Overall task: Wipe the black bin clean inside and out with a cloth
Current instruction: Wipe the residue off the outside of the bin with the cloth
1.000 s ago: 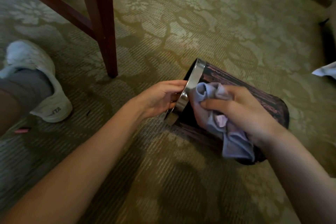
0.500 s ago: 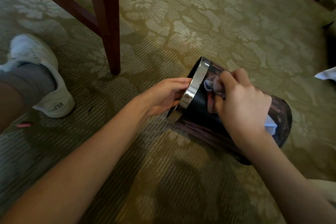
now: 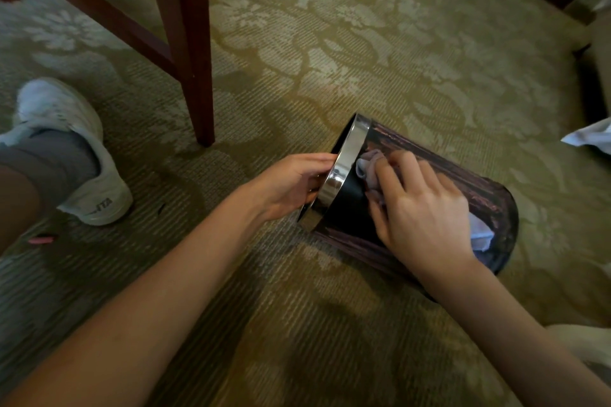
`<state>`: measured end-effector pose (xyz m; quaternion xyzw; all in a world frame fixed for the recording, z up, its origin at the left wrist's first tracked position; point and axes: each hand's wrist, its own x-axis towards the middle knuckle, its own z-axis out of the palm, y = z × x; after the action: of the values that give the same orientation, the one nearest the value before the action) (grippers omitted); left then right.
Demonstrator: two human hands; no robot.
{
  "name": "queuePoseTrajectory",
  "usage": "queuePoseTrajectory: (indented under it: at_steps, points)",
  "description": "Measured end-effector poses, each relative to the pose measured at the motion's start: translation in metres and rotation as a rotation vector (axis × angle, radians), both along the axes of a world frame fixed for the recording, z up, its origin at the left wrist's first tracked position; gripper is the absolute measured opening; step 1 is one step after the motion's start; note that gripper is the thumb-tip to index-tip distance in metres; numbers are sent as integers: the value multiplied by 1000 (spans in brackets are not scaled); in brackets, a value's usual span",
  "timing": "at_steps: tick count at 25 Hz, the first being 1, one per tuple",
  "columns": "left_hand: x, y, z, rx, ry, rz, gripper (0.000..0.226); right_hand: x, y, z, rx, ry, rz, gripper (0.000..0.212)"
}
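Two hands work the black bin [image 3: 344, 208], which lies on its side on the carpet [image 3: 330, 324] at about 3 o'clock, mouth toward 9 o'clock. The left hand [image 3: 291, 185] curls round the chrome rim [image 3: 344, 165] to steady it, and the right hand [image 3: 420, 208], fingers bent, presses a bunched cloth [image 3: 367, 165] onto the outer wall just behind that rim. If the rim grip slackens under a hard stroke, the round bin will likely roll toward the chair leg [image 3: 195, 76] at 11 o'clock.
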<state>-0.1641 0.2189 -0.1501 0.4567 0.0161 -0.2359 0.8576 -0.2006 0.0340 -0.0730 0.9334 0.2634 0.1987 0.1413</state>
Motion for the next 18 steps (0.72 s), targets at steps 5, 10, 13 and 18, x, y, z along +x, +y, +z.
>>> queuePoseTrajectory:
  at_steps: [5, 10, 13, 18]
  points:
    - [-5, -2, -6, -32, -16, -21, 25, -11, 22, -6, 88, 38, 14, 30]
    - [-4, 8, -10, 26, 34, -109, 37, -31, 38, -13, 369, 145, -208, 31]
    - [2, 15, -8, 244, -50, -232, 39, -50, 32, -21, 607, 137, -347, 33]
    - [1, 26, -3, 301, -83, -316, 43, -54, 48, -19, 670, 157, -352, 42]
